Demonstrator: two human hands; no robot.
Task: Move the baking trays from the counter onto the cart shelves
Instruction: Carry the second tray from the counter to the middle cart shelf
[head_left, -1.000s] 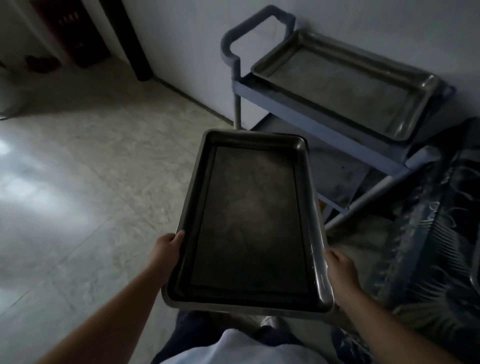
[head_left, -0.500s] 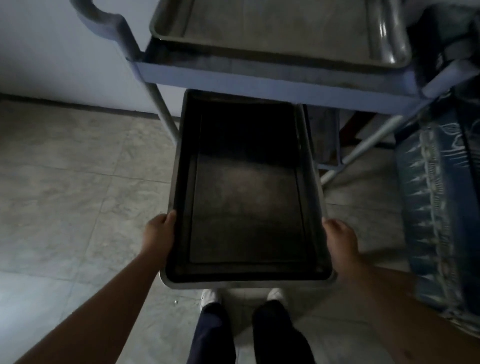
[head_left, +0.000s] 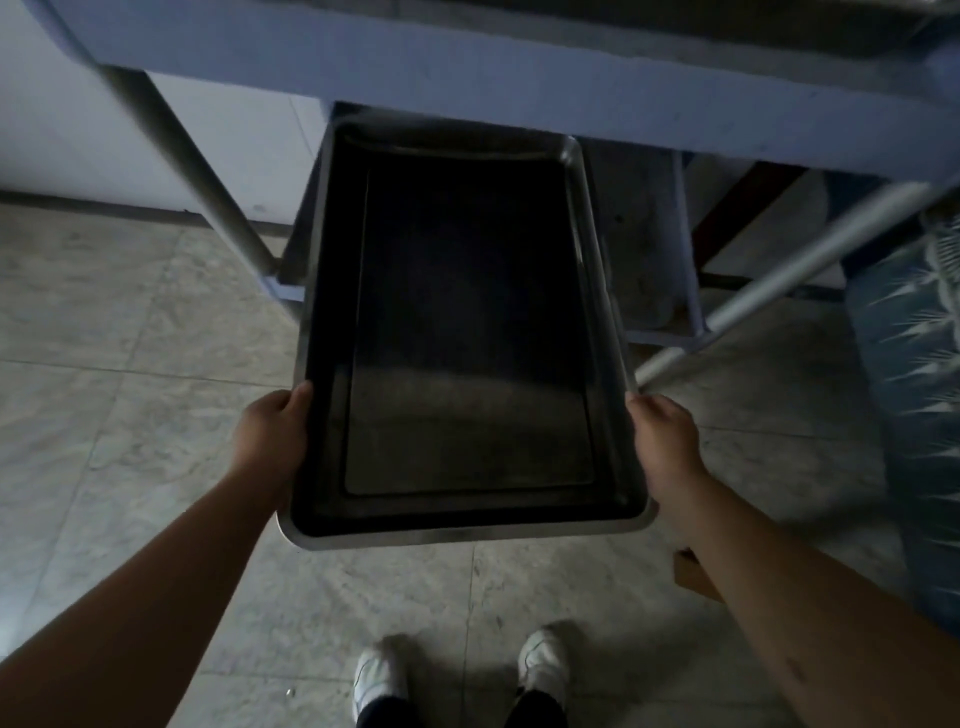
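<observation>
Dark baking tray (head_left: 467, 332) held level over the floor (head_left: 130, 322), far end under the cart's top shelf (head_left: 467, 57), above the lower shelf (head_left: 644, 249). Left hand (head_left: 270, 436) and right hand (head_left: 665, 441) clamped on the long rims; fingers hidden beneath. Top shelf surface cut off; tray interior dim.

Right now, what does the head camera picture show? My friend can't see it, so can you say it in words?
Two hands, the left hand and right hand, hold a dark, empty baking tray by its long sides, its far end pushed under the blue cart's top shelf. Below are a tiled floor and white shoes.
</observation>
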